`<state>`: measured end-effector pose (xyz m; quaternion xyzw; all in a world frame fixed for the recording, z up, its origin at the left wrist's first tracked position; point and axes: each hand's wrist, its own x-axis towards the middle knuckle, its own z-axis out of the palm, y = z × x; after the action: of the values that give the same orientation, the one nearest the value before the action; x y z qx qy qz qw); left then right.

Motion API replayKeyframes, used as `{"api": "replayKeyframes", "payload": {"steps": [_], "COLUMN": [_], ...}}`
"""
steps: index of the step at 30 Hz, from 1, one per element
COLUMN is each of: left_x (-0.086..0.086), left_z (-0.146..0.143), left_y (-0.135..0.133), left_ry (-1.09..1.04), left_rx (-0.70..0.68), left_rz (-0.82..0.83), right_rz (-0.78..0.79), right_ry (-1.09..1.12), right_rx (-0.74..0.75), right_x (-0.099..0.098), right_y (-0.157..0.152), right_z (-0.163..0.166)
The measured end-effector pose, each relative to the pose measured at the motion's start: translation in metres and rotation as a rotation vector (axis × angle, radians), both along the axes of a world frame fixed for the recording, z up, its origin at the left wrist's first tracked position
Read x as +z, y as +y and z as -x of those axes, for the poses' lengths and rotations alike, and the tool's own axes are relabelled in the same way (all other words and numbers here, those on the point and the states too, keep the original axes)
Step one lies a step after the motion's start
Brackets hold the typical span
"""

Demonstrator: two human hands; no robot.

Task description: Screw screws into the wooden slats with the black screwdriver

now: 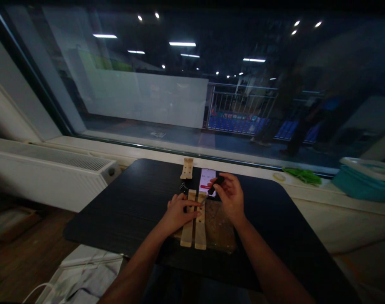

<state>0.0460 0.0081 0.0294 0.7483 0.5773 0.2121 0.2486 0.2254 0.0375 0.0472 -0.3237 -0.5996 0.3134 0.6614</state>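
Note:
My right hand [230, 196] is closed around the black handle of a screwdriver [216, 185]. The screwdriver's shaft slants down and left to the upper part of a pale wooden piece [200, 230] with small holes and a flared end. My left hand [181, 212] reaches over a second, similar wooden piece [187, 234], its thumb and forefinger gripping the right-hand piece close to the tip. Any screw there is too small to make out. Both wooden pieces lie side by side on a brown block [220, 230].
Behind the hands, a lit phone [208, 175] lies on the dark table [129, 211]. More pale wooden pieces [187, 168] stand at its far edge, near small dark metal parts [183, 187]. A window sill with a teal container [363, 181] runs behind; a radiator [53, 169] is left.

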Motion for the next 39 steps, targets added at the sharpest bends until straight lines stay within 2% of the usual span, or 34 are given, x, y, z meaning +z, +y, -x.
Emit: {"api": "replayKeyframes", "payload": {"steps": [3, 6, 9, 12, 18, 23, 33, 39], "left_x": [-0.001, -0.003, -0.006, -0.010, -0.019, -0.021, -0.025, -0.026], "left_z": [0.004, 0.018, 0.038, 0.054, 0.057, 0.051, 0.052, 0.052], "left_y": [-0.001, 0.004, 0.018, 0.041, 0.074, 0.076, 0.077, 0.071], "left_ry": [-0.084, -0.288, -0.351, -0.207, -0.042, 0.060, 0.115, 0.058], "left_rx": [0.000, -0.049, 0.046, 0.127, 0.015, -0.048, -0.016, 0.036], "left_rz": [-0.029, -0.055, -0.112, -0.168, -0.116, -0.069, -0.105, -0.119], "right_rz": [-0.003, -0.005, 0.007, 0.010, 0.034, 0.036, 0.059, 0.078], "right_ry": [0.128, 0.187, 0.228, 0.259, 0.290, 0.279, 0.299, 0.200], "right_rx": [-0.037, -0.081, -0.110, -0.110, -0.121, -0.141, -0.147, -0.094], "right_x": [0.002, 0.002, 0.002, 0.001, -0.002, -0.004, -0.006, -0.002], "right_y": [0.003, 0.007, 0.011, 0.015, 0.019, 0.022, 0.023, 0.021], "right_z": [-0.005, -0.011, -0.017, -0.022, -0.025, -0.027, -0.027, -0.031]}}
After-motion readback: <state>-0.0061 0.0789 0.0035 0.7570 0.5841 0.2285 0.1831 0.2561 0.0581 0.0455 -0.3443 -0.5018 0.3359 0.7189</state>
